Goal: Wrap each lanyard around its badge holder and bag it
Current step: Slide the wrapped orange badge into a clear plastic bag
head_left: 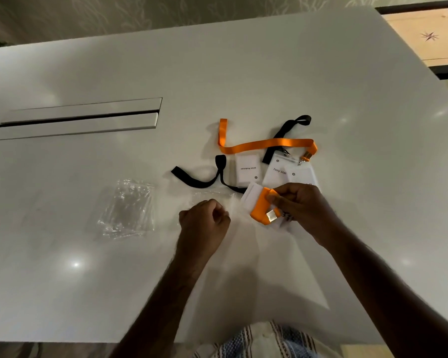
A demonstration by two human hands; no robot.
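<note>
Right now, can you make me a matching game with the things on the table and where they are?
Things:
1. Pile of clear plastic bags
2. Loose orange ribbon lanyard
3. White badge holder wrapped in orange lanyard
4. Long dark slot

Places:
A. Held in the right hand
B. Far left of the white table
C. Left of the left hand
D. Lying across a black lanyard

Pairs: 1-C, 2-D, 3-A, 4-B

Dim, warm room light from overhead; small ceiling-lamp glare spots dot the glossy white bench (pixel 243 73). Soft forearm shadows fall toward the near edge. Slightly soft focus, wide-angle bending at the edges, corners dark.
</note>
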